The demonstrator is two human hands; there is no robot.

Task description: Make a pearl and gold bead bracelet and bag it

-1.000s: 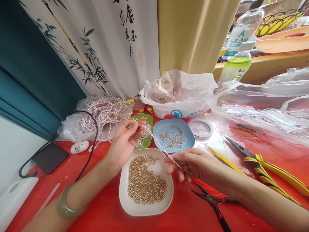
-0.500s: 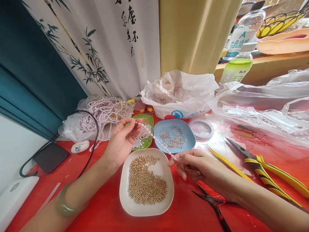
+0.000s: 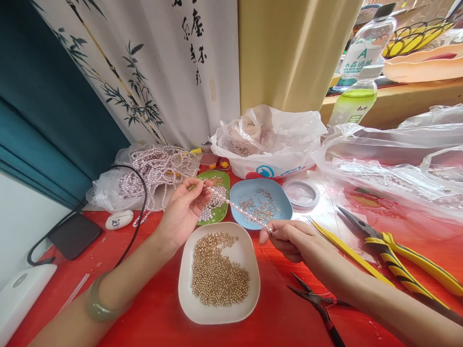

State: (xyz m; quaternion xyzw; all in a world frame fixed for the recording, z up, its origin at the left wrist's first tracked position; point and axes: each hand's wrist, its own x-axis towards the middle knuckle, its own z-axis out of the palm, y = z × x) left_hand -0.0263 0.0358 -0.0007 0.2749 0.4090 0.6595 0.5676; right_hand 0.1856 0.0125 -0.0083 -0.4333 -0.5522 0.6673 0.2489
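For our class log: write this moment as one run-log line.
left hand: pinches bead strand end | right hand: pinches other end | strand: taut above white dish of gold beads

Red surface [image 3: 152,313] near, white bamboo-print curtain [image 3: 152,72] far left, teal wall [image 3: 36,96] beside it, ochre curtain [image 3: 289,48] far, wooden shelf [image 3: 398,99] far right, bright daylight

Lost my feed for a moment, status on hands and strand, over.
Left hand and right hand each pinch an end of the short pearl-bead strand. Strand taut above white dish of gold beads. Nothing between.
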